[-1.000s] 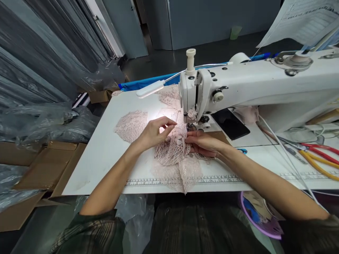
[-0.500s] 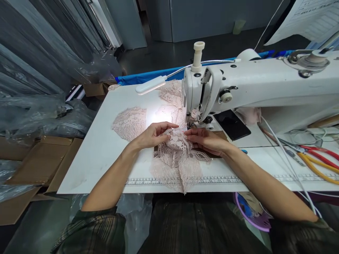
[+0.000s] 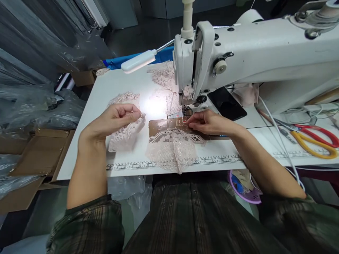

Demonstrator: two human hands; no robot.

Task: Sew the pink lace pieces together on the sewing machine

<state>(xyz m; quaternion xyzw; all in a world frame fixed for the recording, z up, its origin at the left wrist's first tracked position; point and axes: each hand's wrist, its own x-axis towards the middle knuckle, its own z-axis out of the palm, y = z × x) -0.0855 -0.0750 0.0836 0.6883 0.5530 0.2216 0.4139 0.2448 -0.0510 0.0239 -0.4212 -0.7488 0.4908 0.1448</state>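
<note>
My left hand [image 3: 112, 120] grips a pale pink lace piece [image 3: 124, 135] and holds it over the white table [image 3: 87, 148], left of the needle. My right hand [image 3: 209, 122] rests with fingertips pinched on the brown plate [image 3: 159, 126] just below the presser foot [image 3: 188, 110] of the white sewing machine [image 3: 238, 56]. Another pink lace piece [image 3: 173, 148] lies flat in front of the plate, hanging over the table's ruler edge.
More lace [image 3: 164, 76] lies behind the machine head under a lit lamp [image 3: 138, 60]. A black phone [image 3: 226, 104] sits beneath the machine arm. Red and yellow scissors [image 3: 315, 135] lie at the right. Cardboard boxes [image 3: 39, 155] and plastic sheeting [image 3: 31, 109] are at the left.
My left hand has pulled one lace piece off to the left, away from the needle. The right hand stayed by the presser foot. The camera dipped closer to the machine.
</note>
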